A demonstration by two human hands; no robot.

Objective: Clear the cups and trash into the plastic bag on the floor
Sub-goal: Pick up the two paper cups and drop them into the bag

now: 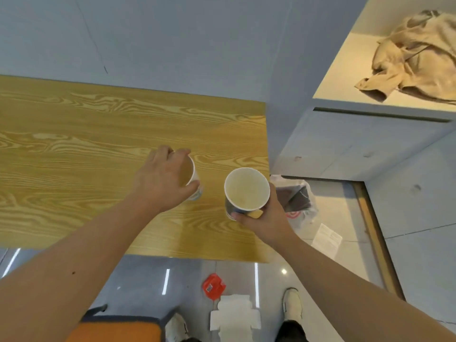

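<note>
My right hand [265,218] grips a large white paper cup [246,188] from below, upright and held above the right end of the wooden table [74,144]. My left hand [162,181] is wrapped over a smaller paper cup [193,180] near the table's middle; the cup leans to the right and is mostly hidden by my fingers. The clear plastic bag [299,201] stands open on the floor just past the table's right edge, with dark trash inside.
On the floor lie a red packet [213,286], a flattened white carton [234,317] and a paper sheet [327,239] beside the bag. An orange seat [118,329] is at the lower left. A beige cloth [419,58] lies in a wall niche at upper right.
</note>
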